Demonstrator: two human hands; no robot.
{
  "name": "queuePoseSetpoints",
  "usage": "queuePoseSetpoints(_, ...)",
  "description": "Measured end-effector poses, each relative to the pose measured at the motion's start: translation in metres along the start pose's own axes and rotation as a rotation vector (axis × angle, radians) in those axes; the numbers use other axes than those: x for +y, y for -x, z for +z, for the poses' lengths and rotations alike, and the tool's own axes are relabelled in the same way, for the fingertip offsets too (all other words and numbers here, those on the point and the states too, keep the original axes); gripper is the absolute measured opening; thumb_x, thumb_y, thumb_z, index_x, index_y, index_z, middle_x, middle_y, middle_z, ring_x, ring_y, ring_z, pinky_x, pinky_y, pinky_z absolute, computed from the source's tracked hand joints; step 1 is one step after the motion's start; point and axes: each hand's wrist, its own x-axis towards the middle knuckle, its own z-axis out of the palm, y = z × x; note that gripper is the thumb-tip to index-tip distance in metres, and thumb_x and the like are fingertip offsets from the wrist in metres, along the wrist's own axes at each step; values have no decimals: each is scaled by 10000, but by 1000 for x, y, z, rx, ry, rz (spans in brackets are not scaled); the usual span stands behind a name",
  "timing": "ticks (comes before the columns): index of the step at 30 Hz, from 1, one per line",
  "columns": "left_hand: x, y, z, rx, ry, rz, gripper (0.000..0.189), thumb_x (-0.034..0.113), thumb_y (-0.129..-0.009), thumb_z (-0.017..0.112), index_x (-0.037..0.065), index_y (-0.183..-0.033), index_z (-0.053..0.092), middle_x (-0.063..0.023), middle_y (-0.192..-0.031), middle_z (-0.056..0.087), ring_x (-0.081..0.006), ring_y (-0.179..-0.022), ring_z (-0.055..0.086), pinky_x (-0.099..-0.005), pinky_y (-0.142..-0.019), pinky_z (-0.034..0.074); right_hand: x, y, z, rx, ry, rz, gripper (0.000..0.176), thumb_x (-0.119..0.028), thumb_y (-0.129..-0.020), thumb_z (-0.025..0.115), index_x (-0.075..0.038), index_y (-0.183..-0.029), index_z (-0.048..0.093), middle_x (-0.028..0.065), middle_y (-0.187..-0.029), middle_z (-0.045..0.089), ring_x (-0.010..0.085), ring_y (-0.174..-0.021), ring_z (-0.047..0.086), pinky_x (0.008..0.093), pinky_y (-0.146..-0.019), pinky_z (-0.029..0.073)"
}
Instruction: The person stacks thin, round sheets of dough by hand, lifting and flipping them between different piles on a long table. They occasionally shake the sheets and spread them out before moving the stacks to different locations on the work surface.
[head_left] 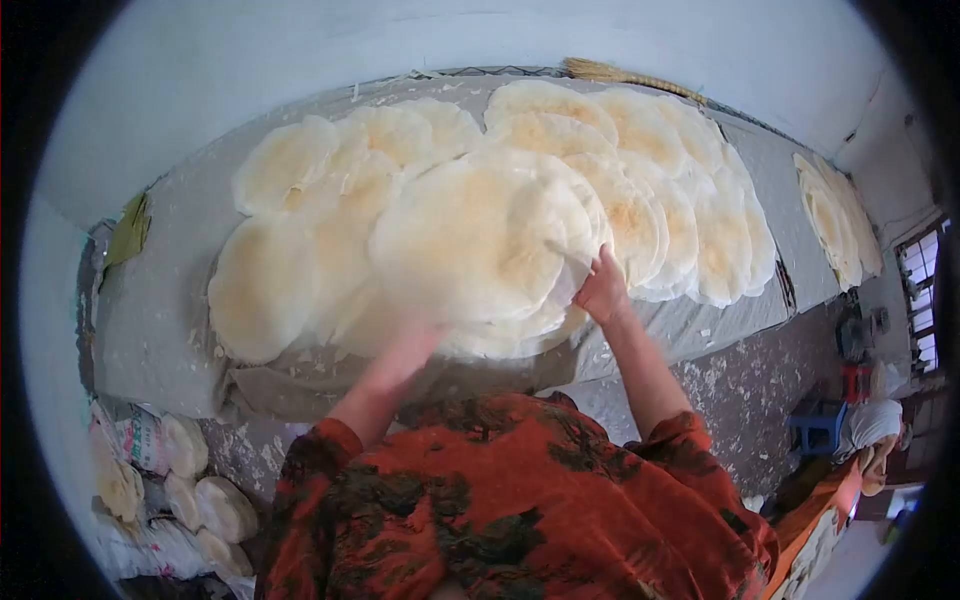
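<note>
A large, thin, pale flatbread (470, 235) with browned patches lies uppermost over a pile of others in front of me. My right hand (603, 288) is closed at the right edge of this pile, fingers on the rims of the flatbreads; how many it grips I cannot make out. At the near left edge of the pile is my left hand (415, 335), smeared by motion, its fingers not readable. More overlapping flatbreads spread to the left (262, 285) and to the right (722, 235).
A grey cloth (160, 340) covers the long platform. A straw broom (625, 76) rests along the back wall. Several flatbreads (835, 222) stand at the far right. Stacked rounds (225, 510) and bags sit low at left. A blue stool (818, 425) and a person (875, 425) are at right.
</note>
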Motion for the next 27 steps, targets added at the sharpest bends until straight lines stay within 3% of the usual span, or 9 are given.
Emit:
queuePoseSetpoints(3, -2, 9, -5, -82, -18, 272, 305, 72, -868, 513, 0, -1157, 447, -152, -1237, 383, -265, -1074, 453, -408, -840, 519, 44, 29, -9, 407, 186, 96, 628, -511, -845, 526, -31, -1240, 435, 145, -1121, 547, 257, -1001, 556, 394, -836, 463)
queuePoseSetpoints(5, 10, -55, -16, -246, -718, 881, 263, 20, -856, 496, -35, -1109, 454, -179, -1193, 430, -274, -1034, 501, -406, -833, 536, 55, 45, 19, 546, 625, -271, 527, -499, -841, 547, -11, -1033, 494, 95, -997, 543, 177, -903, 563, 354, -640, 461)
queuePoseSetpoints(6, 30, -79, -10, -281, -929, 1124, 249, 3, -852, 491, -47, -1093, 456, -188, -1178, 445, -278, -1020, 517, -405, -831, 542, 64, 57, 32, 392, 498, -83, 567, -502, -836, 552, -2, -1090, 469, 118, -1025, 541, 203, -896, 567, 363, -638, 462)
queuePoseSetpoints(9, 87, -39, 41, -147, 73, 298, 224, -39, -843, 468, -75, -1063, 450, -211, -1102, 507, -307, -979, 558, -409, -830, 549, 77, 69, 96, 180, -295, 419, 723, -517, -824, 559, 17, -1260, 343, 189, -1096, 529, 305, -917, 571, 412, -692, 488)
queuePoseSetpoints(12, 105, -34, 52, -115, 77, 354, 230, -49, -836, 463, -72, -1064, 452, -204, -1048, 547, -327, -986, 565, -416, -830, 547, 61, 30, 99, -9, -392, 17, 834, -537, -813, 560, 26, -1332, 229, 217, -1139, 511, 364, -1003, 540, 464, -779, 492)
queuePoseSetpoints(16, 111, -78, 15, -182, -96, 440, 240, -51, -829, 472, -54, -1068, 448, -187, -1086, 534, -323, -990, 561, -429, -847, 534, 9, -37, 63, 146, -443, -111, 502, -285, -851, 578, 35, -1197, 408, 190, -1111, 534, 337, -1003, 548, 479, -835, 485)
queuePoseSetpoints(19, 155, -55, 49, -25, 339, 189, 244, -23, -823, 505, -45, -1060, 453, -176, -1092, 538, -311, -968, 569, -424, -820, 529, -41, -100, 51, 243, -112, 5, 273, 33, -788, 538, 37, -1059, 505, 169, -1020, 566, 307, -955, 565, 446, -830, 500)
queuePoseSetpoints(21, 189, -25, 67, -10, 461, 190, 248, -4, -819, 527, -39, -1054, 456, -168, -1095, 540, -304, -953, 575, -420, -802, 527, -79, -116, 67, 155, 81, -68, 182, 20, -779, 560, 8, -961, 561, 133, -928, 592, 269, -872, 590, 425, -832, 498)
queuePoseSetpoints(27, 157, 30, 70, -92, 293, 240, 351, 39, -794, 588, -6, -1124, 473, -149, -1094, 573, -266, -912, 601, -413, -765, 533, -87, -1, 122, 268, 405, -317, 391, 2, -784, 555, 64, -1161, 477, 156, -1105, 568, 272, -1008, 569, 384, -887, 471)
